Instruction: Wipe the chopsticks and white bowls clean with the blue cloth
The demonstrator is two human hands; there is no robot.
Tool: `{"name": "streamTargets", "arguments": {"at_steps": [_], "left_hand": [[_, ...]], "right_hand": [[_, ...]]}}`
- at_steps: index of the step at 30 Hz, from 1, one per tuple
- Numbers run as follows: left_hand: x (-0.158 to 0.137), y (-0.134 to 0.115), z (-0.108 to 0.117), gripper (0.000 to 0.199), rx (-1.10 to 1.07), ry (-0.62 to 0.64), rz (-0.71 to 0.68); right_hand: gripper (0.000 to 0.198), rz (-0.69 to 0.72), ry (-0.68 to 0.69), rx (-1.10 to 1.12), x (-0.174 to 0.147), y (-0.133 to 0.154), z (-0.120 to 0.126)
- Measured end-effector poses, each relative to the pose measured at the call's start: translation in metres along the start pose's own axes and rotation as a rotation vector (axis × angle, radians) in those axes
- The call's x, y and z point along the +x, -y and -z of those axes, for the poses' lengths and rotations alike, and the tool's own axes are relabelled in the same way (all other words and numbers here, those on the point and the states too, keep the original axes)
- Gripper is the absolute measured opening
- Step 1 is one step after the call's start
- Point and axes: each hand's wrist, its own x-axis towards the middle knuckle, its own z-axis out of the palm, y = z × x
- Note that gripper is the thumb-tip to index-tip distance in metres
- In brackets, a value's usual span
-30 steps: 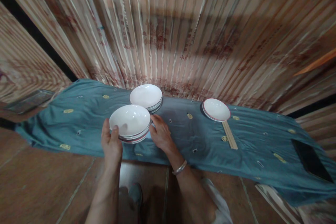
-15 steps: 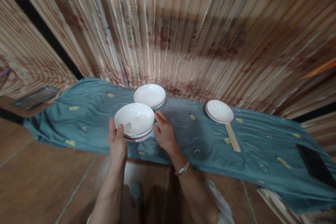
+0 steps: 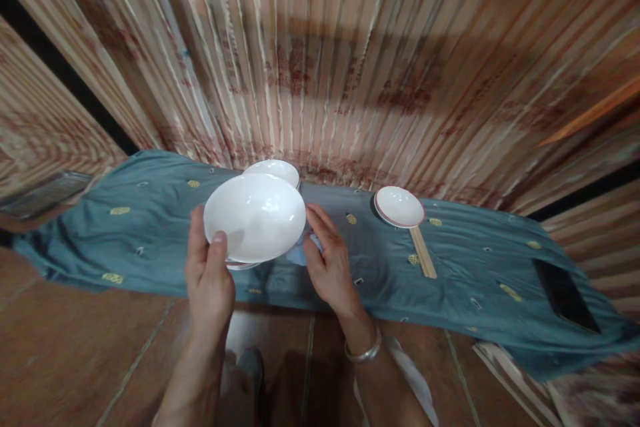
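A white deep plate [image 3: 255,217] is lifted and tilted toward me over the near side of the table. My left hand [image 3: 213,273] grips its left rim, thumb on the inner face. At the right rim is my right hand [image 3: 333,267], its fingers closed around a light blue cloth [image 3: 299,254] that lies against the plate's edge and is mostly hidden. Beneath the lifted plate, the edge of a lower plate stack [image 3: 243,266] peeks out. Another stack of white plates [image 3: 274,169] stands behind, partly covered.
Small red-rimmed dishes [image 3: 400,207] sit to the right, with wooden chopsticks [image 3: 424,253] in front. A black phone-like slab [image 3: 565,295] lies at the right end of the green tablecloth [image 3: 165,227]. A pleated curtain [image 3: 320,67] hangs behind the table.
The top plate has come up off the near stack and tilted toward me, held in my left hand. My right hand has shifted slightly right and down. The camera view has turned a little right.
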Motion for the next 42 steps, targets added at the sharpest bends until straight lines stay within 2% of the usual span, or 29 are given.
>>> {"name": "streamTargets", "arguments": {"at_steps": [3,6,8,12,17,21,25,28,32,36,40,42], "left_hand": [[-0.018,-0.015,-0.025,0.064,-0.057,0.078,0.057],[-0.036,-0.011,-0.053,0.065,-0.095,0.18,0.117],[-0.047,0.002,-0.073,0.066,-0.144,0.246,0.184],[-0.068,0.045,-0.109,0.069,-0.243,0.344,0.336],[-0.088,0.091,-0.136,0.065,-0.257,0.393,0.431],[-0.096,0.107,-0.146,0.066,-0.265,0.44,0.467],[-0.099,0.111,-0.15,0.064,-0.236,0.44,0.434],[-0.1,0.109,-0.151,0.064,-0.233,0.447,0.394],[-0.101,0.104,-0.151,0.068,-0.242,0.477,0.404],[-0.101,0.098,-0.147,0.067,-0.251,0.498,0.46],[-0.101,0.098,-0.142,0.067,-0.274,0.523,0.521],[-0.1,0.099,-0.141,0.068,-0.278,0.52,0.547]], "right_hand": [[0.046,-0.02,-0.07,-0.04,-0.014,-0.003,0.034],[0.045,-0.089,-0.125,-0.072,-0.031,-0.02,0.063],[0.044,-0.144,-0.161,-0.079,-0.043,-0.037,0.077],[0.044,-0.266,-0.232,-0.077,-0.064,-0.078,0.095],[0.043,-0.344,-0.289,-0.087,-0.079,-0.12,0.103],[0.043,-0.373,-0.272,-0.111,-0.083,-0.141,0.106],[0.043,-0.371,-0.24,-0.169,-0.088,-0.151,0.108],[0.046,-0.378,-0.243,-0.274,-0.09,-0.142,0.114],[0.048,-0.325,-0.284,-0.369,-0.076,-0.112,0.125],[0.044,-0.253,-0.119,-0.304,-0.046,-0.098,0.116],[0.041,-0.273,0.161,-0.346,-0.023,-0.116,0.086],[0.041,-0.249,0.233,-0.402,-0.02,-0.127,0.074]]}}
